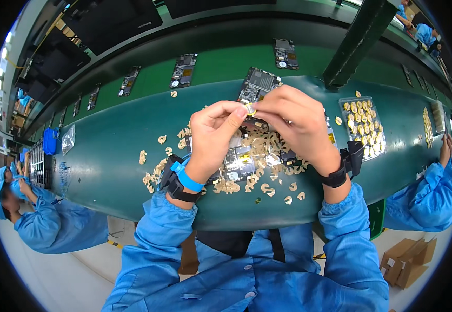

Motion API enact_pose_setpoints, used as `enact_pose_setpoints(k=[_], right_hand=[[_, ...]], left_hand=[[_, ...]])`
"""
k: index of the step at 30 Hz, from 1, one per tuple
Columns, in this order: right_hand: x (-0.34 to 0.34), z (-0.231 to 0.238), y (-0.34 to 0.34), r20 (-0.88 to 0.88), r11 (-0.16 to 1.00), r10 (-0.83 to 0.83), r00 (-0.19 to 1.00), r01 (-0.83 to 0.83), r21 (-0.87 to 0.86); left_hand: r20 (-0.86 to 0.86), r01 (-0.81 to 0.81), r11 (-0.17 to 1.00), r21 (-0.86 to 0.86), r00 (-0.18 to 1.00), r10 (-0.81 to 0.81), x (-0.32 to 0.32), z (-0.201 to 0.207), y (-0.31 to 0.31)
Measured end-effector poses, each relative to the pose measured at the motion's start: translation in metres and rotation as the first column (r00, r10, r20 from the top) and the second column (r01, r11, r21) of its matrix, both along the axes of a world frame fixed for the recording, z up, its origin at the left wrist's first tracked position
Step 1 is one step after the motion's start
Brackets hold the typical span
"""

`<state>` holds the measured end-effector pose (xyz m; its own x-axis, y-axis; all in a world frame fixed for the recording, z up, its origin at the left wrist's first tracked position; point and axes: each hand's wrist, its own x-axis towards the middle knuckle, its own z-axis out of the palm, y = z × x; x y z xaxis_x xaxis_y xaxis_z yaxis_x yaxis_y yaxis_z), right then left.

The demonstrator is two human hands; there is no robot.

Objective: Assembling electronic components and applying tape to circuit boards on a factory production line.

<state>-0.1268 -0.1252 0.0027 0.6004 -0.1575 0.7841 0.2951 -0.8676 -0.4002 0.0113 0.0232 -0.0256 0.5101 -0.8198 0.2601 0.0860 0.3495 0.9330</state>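
Between the fingertips of both hands sits a small round silver part with a yellow rim (250,109). My left hand (210,130) pinches its left side between thumb and forefinger. From the right, my right hand (301,119) has its fingers closed on the same part. A dark circuit board (260,80) lies just beyond my fingertips, partly hidden by them. Below my hands, many C-shaped tan paper scraps (267,151) are heaped over more circuit boards (240,162). A clear tray (362,99) of round gold-coloured parts lies right of my right hand.
Circuit boards (184,70) lie spaced along the green strip (226,60) behind the table. A green post (358,47) rises at the back right. A blue object (51,141) and a clear bag (68,139) lie left. People in blue work on both sides.
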Motion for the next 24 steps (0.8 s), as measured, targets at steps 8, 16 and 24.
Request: enact_pose_setpoints(k=[8, 16, 24], right_hand=[[-0.004, 0.007, 0.005, -0.229, 0.927, 0.079, 0.970, 0.014, 0.375], [-0.009, 0.011, -0.001, -0.144, 0.607, 0.200, 0.969, -0.008, 0.794], [0.000, -0.004, 0.014, -0.261, 0.704, 0.130, 0.957, 0.096, 0.704]], left_hand=[[0.189, -0.076, 0.997, -0.009, 0.979, 0.077, 0.001, 0.001, 0.000], [0.043, 0.018, 1.000, -0.009, 0.999, -0.017, 0.003, 0.003, -0.003], [-0.142, 0.171, 0.985, 0.028, 0.976, -0.166, 0.002, -0.004, -0.005]])
